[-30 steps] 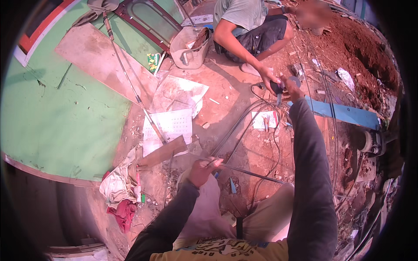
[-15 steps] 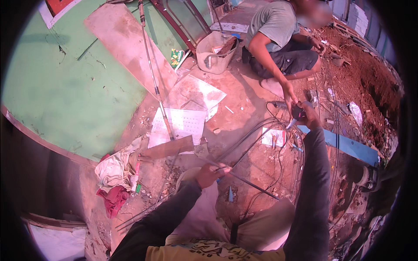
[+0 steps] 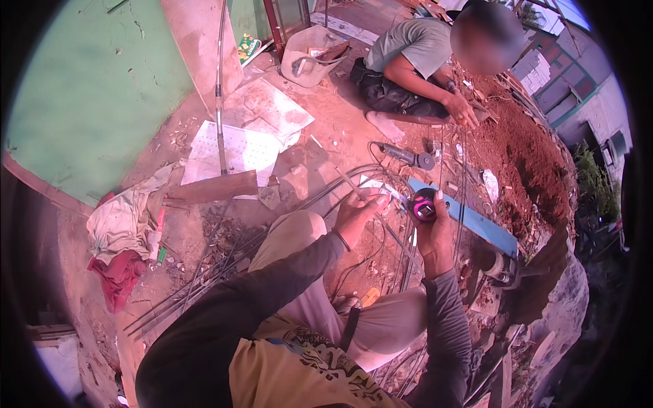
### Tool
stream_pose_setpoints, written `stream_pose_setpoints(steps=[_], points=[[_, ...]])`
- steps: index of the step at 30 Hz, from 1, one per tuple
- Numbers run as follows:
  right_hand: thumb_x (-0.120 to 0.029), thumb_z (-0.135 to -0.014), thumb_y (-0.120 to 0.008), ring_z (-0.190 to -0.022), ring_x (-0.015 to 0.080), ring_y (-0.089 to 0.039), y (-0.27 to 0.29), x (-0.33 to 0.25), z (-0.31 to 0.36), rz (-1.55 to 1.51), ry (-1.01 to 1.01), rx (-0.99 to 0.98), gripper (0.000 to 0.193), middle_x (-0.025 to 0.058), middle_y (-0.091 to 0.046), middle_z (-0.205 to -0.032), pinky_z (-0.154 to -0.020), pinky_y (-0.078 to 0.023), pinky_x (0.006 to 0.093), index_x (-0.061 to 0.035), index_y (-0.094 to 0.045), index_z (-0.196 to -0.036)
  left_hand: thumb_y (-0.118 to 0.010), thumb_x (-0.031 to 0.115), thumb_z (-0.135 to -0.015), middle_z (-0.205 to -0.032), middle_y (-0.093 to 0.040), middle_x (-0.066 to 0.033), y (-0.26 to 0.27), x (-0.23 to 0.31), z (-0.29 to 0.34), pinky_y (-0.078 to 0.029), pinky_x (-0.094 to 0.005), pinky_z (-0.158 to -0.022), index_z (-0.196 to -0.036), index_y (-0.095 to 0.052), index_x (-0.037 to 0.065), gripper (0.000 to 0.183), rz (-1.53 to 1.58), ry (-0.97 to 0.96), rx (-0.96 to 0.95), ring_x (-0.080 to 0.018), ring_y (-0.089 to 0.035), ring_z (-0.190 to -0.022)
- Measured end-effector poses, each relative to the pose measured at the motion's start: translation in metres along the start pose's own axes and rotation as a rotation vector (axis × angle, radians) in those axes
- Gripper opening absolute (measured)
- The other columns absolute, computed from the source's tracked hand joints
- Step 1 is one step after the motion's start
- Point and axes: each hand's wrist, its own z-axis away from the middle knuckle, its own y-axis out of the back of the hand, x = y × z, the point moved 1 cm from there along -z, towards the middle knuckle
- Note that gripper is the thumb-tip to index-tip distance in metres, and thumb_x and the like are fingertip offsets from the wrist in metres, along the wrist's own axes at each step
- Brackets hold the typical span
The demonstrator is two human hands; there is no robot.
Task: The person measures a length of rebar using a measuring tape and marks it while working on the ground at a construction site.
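My right hand [image 3: 436, 234] is closed around a round black and pink tape measure [image 3: 425, 206], held in front of my lap. A short pale strip, which looks like its blade, reaches from it toward my left hand [image 3: 358, 216]. That left hand is closed around a thin metal rod [image 3: 408, 253], which slants across above my legs; its fingertips are close to the strip, and whether they pinch it I cannot tell. Beyond my hands an angle grinder [image 3: 405, 155] lies on the ground, with its cord beside it.
A co-worker [image 3: 415, 68] squats ahead, a hand near the soil mound [image 3: 527, 136]. A blue plank [image 3: 476, 221] lies at right, near another power tool [image 3: 502, 268]. Several rods [image 3: 197, 292] lie at left by rags [image 3: 119, 224]. A bucket [image 3: 306, 61] stands farther off.
My right hand has drawn the tape measure back from the co-worker's hand toward my left hand. The co-worker's arm has pulled away, and the grinder shows fully. My view has shifted right.
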Motion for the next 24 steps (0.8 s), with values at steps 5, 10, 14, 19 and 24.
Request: stream_pose_setpoints(steps=[5, 10, 14, 19, 24], points=[[-0.014, -0.092, -0.062, -0.097, 0.0209, -0.060, -0.018, 0.031, 0.039, -0.228, 0.221, 0.067, 0.027, 0.0094, -0.060, -0.106, -0.091, -0.049, 0.0398, -0.0038, -0.048, -0.113, -0.074, 0.017, -0.083, -0.126, -0.053, -0.0206, -0.021, -0.012, 0.000, -0.048, -0.0311, -0.092, -0.138, -0.031, -0.010, 0.075, 0.133, -0.067, 0.079, -0.0190, -0.055, -0.111], [-0.015, -0.092, -0.062, -0.102, 0.0212, -0.059, -0.034, 0.050, 0.056, -0.287, 0.321, 0.073, 0.027, 0.0101, -0.062, -0.109, -0.096, -0.047, 0.0375, -0.0010, -0.053, -0.113, -0.073, 0.013, -0.084, -0.125, -0.053, -0.0212, -0.017, -0.015, 0.003, -0.049, -0.0300, -0.091, -0.139, -0.028, -0.012, 0.075, 0.111, -0.057, -0.019, -0.0200, -0.055, -0.112], [-0.011, -0.089, -0.064, -0.103, 0.0218, -0.059, -0.036, 0.058, 0.050, -0.187, 0.297, 0.081, 0.037, 0.0120, -0.059, -0.112, -0.094, -0.047, 0.0365, -0.0004, -0.043, -0.118, -0.068, 0.010, -0.087, -0.121, -0.057, -0.0142, -0.022, -0.007, 0.011, -0.047, -0.0280, -0.093, -0.131, -0.044, -0.009, 0.053, 0.079, 0.009, -0.039, -0.0168, -0.056, -0.111], [-0.005, -0.083, -0.070, -0.102, 0.0189, -0.059, -0.035, 0.038, 0.050, 0.115, 0.035, -0.069, 0.051, 0.0121, -0.057, -0.115, -0.090, -0.049, 0.0322, 0.0034, -0.043, -0.125, -0.065, 0.007, -0.088, -0.121, -0.058, -0.0100, -0.007, 0.009, 0.006, -0.044, -0.0275, -0.096, -0.128, -0.050, -0.007, 0.045, 0.054, 0.031, -0.078, -0.0150, -0.056, -0.110], [-0.025, -0.078, -0.078, -0.105, 0.0170, -0.057, -0.010, 0.028, 0.045, 0.428, -0.167, -0.373, 0.063, 0.0099, -0.061, -0.116, -0.089, -0.044, 0.0269, 0.0053, -0.052, -0.126, -0.063, 0.004, -0.089, -0.125, -0.057, -0.0107, 0.012, 0.003, 0.015, -0.044, -0.0282, -0.097, -0.130, -0.047, -0.009, 0.047, -0.061, 0.063, -0.179, -0.0149, -0.055, -0.114]])
